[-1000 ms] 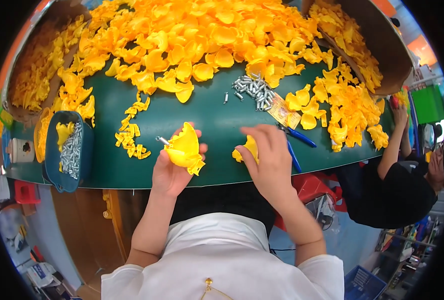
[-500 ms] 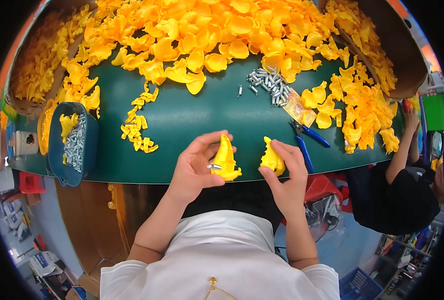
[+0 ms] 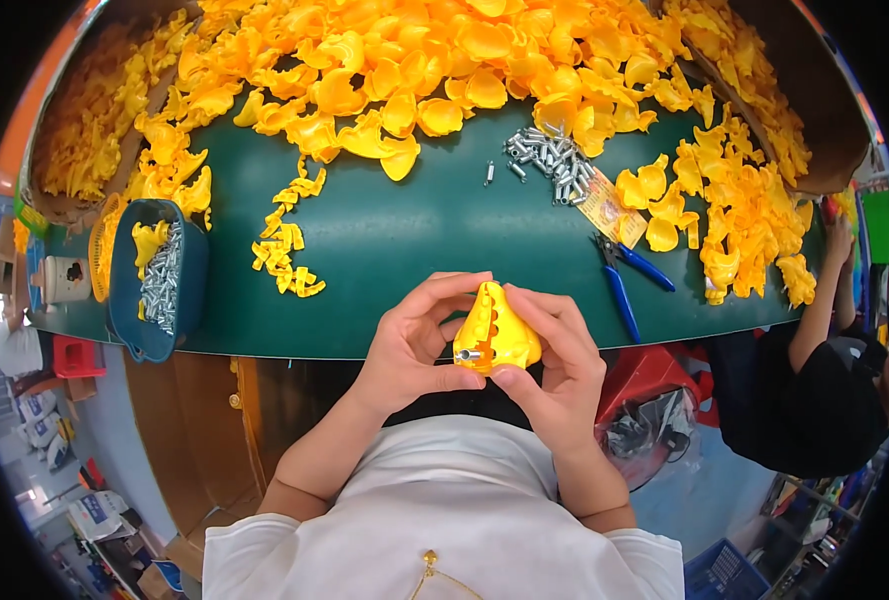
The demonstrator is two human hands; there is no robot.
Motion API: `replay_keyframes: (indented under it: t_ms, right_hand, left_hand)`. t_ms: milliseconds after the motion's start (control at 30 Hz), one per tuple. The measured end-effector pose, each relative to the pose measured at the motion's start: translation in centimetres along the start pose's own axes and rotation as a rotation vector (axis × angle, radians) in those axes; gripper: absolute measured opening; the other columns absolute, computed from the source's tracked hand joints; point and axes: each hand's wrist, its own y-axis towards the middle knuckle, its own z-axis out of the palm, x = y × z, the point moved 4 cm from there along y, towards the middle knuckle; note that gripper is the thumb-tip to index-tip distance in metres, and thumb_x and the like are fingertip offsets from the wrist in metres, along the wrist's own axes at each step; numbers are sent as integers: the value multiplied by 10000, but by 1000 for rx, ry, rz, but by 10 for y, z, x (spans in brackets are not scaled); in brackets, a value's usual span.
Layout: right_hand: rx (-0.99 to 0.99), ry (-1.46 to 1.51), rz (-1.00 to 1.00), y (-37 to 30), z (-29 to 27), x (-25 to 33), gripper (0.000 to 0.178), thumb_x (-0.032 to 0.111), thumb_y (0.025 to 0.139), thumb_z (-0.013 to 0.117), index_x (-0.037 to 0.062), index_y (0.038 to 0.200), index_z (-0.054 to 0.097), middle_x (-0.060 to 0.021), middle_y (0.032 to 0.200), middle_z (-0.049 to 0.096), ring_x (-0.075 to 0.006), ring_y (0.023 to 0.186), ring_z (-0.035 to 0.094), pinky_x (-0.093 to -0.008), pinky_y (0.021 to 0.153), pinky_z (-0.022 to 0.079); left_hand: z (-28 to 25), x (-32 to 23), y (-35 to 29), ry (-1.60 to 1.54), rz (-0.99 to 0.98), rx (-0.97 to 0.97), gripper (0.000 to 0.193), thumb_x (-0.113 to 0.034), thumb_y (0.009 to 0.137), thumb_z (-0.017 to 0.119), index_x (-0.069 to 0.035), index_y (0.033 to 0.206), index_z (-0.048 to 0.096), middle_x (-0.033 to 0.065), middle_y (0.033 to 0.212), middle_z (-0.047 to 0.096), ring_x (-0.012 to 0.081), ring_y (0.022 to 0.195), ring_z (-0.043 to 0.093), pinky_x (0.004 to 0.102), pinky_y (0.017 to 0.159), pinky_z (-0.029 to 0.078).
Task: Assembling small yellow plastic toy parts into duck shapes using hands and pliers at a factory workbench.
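Close to the table's front edge, my left hand (image 3: pixel 419 340) and my right hand (image 3: pixel 557 358) hold two yellow plastic shell halves against each other. The left half (image 3: pixel 471 330) has a small silver metal cylinder (image 3: pixel 467 355) sticking out low on its side. My right fingers wrap the rounded right half (image 3: pixel 514 338). A jagged dark gap still runs between the halves from the top down. Both thumbs press at the bottom, and the fingers curl round the back, partly hidden.
Yellow shell parts (image 3: pixel 444 60) heap across the back of the green table (image 3: pixel 384 240). Silver cylinders (image 3: pixel 554 165) lie beside a printed card (image 3: pixel 609 208) and blue-handled cutters (image 3: pixel 624 280). A blue basket (image 3: pixel 189 290) of cylinders stands left, near small yellow strips (image 3: pixel 282 250). Another person's arm (image 3: pixel 819 290) reaches in at right.
The two yellow halves, held apart before, have been brought together. My right hand moved left and my left hand moved slightly right. The view has shifted a little.
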Motion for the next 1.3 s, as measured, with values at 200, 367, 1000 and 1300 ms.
replay_keyframes:
  t_ms: [200, 367, 1000, 1300]
  right_hand:
    - [6, 9, -8, 1, 2, 0, 522, 86, 793, 724, -51, 1265, 548, -155, 1244, 497, -230, 1161, 526, -312, 972, 440]
    - [-3, 13, -2, 1, 3, -4, 522, 65, 788, 722, -49, 1267, 549, -155, 1245, 498, -232, 1165, 521, -312, 972, 440]
    - [-90, -40, -37, 7, -3, -8, 455, -35, 695, 795, -6, 1109, 607, -136, 1151, 564, -237, 1076, 601, -325, 882, 558]
    - [-121, -86, -79, 6, -14, -7, 404, -53, 666, 800, -10, 1042, 659, -145, 1073, 614, -234, 1024, 626, -318, 848, 557]
  left_hand:
    - [0, 0, 1, 25, 28, 1, 798, 40, 639, 830, -17, 1344, 460, 68, 1322, 421, 217, 1214, 471, 370, 1033, 416]
    - [-1, -1, 1, 61, 38, 20, 773, 43, 666, 810, -24, 1353, 461, 80, 1366, 399, 230, 1263, 443, 393, 1052, 409]
    - [0, 10, 8, -203, -85, -201, 481, -226, 913, 630, -51, 1332, 472, 81, 1280, 496, 202, 1159, 531, 343, 971, 458]
    - [5, 4, 14, -30, 54, -93, 377, -224, 892, 648, 2, 1191, 601, 108, 1203, 555, 215, 1098, 548, 341, 963, 440]
